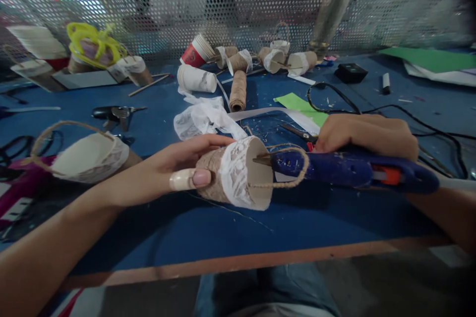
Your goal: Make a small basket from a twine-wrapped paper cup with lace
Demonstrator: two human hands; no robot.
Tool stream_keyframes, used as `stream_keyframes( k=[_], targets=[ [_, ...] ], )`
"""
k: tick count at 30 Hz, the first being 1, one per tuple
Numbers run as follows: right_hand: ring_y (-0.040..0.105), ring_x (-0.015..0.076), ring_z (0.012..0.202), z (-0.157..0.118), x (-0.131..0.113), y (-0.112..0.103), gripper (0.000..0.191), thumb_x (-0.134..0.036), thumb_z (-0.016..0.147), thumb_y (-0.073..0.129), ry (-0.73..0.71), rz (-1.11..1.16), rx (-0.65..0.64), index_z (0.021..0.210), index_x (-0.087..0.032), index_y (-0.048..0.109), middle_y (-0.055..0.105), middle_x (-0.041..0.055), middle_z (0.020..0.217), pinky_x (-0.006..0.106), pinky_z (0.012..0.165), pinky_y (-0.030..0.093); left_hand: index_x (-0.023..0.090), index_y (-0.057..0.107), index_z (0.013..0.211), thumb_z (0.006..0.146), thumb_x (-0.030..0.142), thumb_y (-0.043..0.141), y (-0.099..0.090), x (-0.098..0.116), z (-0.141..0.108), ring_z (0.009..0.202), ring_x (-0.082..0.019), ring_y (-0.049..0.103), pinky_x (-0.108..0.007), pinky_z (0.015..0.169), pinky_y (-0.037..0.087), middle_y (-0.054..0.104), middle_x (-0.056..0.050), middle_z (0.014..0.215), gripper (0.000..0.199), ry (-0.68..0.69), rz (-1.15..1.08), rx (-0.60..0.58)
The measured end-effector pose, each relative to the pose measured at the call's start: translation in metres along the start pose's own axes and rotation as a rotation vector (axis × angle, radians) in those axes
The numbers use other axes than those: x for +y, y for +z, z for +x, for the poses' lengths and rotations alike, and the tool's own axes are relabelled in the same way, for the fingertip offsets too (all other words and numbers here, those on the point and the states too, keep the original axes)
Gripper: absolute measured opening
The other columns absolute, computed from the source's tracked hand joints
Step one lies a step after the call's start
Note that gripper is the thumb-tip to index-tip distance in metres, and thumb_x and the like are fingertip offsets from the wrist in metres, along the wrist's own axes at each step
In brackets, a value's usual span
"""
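Observation:
A paper cup (pixel 238 173) wrapped in brown twine, with a white lace band round its rim and a twine loop handle, lies on its side in my left hand (pixel 178 168). The left thumb, with a bandage on it, presses the cup's side, and the fingers go behind it. My right hand (pixel 364 133) is closed round a blue glue gun (pixel 334 168), its fingers partly hidden by the gun's body. The gun's metal nozzle reaches into the cup's open mouth, through the twine loop. Whether it touches the inner wall I cannot tell.
Another lace-banded cup (pixel 89 156) stands at left. Behind my hands lie scissors (pixel 299 132), white lace (pixel 208 116), a twine spool (pixel 238 91) and green paper (pixel 303 108). Several decorated cups (pixel 273 59) line the perforated metal screen (pixel 178 5). Black cables (pixel 442 131) run across the right side.

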State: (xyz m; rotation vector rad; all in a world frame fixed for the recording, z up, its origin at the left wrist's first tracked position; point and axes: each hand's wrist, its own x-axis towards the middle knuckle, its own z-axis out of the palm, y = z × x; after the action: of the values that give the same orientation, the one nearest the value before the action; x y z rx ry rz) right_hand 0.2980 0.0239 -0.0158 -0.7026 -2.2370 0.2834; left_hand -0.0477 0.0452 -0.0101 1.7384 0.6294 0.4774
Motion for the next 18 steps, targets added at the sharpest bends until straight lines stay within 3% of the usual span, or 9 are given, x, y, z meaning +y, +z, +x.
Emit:
stream_keyframes(
  k=[5,12,18],
  targets=[
    [0.06,0.0135,0.07,-0.0001,0.0015,-0.0022,0.018,-0.009,0.094,0.054,-0.017,-0.018,-0.048,0.083,-0.023,0.056,0.062,-0.0025,0.078,0.029,0.066,0.045,0.031,0.063,0.14,0.097,0.062,0.06,-0.0048,-0.0002,-0.0017,0.124,-0.028,0.064,-0.027,0.094,0.054,0.071,0.001,0.133,0.052,-0.057,0.073,0.051],
    [0.06,0.0152,0.07,-0.0011,0.0029,-0.0061,0.015,-0.014,0.092,0.058,0.017,-0.059,-0.069,0.081,-0.023,0.056,0.063,-0.001,0.079,0.031,0.064,0.041,0.026,0.065,0.136,0.096,0.066,0.058,-0.0104,-0.0022,-0.0028,0.122,-0.033,0.065,-0.033,0.09,0.055,0.073,-0.002,0.129,0.057,-0.051,0.14,0.066],
    [0.06,0.0155,0.073,-0.0008,0.0031,-0.0093,0.015,-0.017,0.097,0.056,0.012,-0.097,-0.113,0.083,-0.022,0.055,0.063,-0.0007,0.08,0.031,0.065,0.039,0.022,0.066,0.128,0.097,0.069,0.053,-0.0099,0.0005,-0.0024,0.12,-0.03,0.065,-0.03,0.089,0.055,0.074,0.0,0.127,0.058,-0.08,0.176,0.065]
  ],
)
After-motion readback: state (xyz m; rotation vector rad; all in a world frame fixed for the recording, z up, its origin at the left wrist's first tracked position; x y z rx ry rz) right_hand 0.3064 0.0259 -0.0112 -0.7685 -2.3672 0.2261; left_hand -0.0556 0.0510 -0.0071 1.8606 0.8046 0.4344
